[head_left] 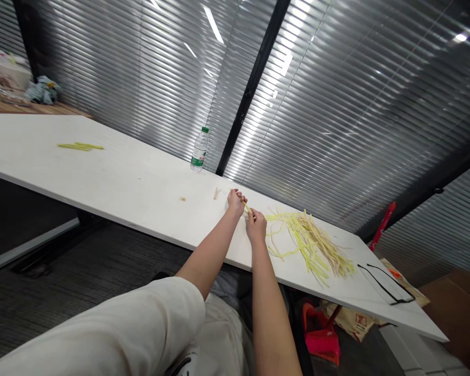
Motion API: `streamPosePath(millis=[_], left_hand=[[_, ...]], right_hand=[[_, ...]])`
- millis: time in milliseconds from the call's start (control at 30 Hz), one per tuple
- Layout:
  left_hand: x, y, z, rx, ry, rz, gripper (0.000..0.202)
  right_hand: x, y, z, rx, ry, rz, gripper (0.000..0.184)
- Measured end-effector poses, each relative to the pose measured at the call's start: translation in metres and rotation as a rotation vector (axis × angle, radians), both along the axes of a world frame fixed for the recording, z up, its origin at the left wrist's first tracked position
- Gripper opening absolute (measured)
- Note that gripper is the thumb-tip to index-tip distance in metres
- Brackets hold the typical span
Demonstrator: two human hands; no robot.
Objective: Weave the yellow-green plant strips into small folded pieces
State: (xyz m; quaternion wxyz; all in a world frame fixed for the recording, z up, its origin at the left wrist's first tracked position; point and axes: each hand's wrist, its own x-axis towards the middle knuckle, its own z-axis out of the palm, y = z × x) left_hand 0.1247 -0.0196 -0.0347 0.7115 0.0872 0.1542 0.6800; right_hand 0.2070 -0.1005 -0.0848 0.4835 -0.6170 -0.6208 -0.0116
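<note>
Fingers of the right hand (256,225) and left hand (236,201) pinch one yellow-green strip (246,207) at frame centre on the white table (141,183). Right of them lies a strip pile (313,243); farther up stands a water bottle (199,150).

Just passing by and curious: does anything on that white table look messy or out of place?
The yellow strips lie in a loose, tangled heap right of both hands, and a few stray strips sit alone far down the table.
</note>
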Motion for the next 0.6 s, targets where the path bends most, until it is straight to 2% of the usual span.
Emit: streamPosePath(millis=[233, 400, 600], left_hand=[[-0.009, 0.006, -0.002, 0.008, -0.074, -0.003, 0.009], [-0.014, 0.009, -0.004, 0.026, -0.177, -0.058, 0.016], [-0.011, 0.008, -0.004, 0.062, -0.208, -0.101, 0.020]], right_hand=[[0.001, 0.003, -0.003, 0.008, 0.111, -0.001, 0.035], [0.002, 0.004, -0.005, 0.011, 0.159, -0.007, 0.035], [0.004, 0.005, -0.006, 0.011, 0.253, 0.000, 0.039]])
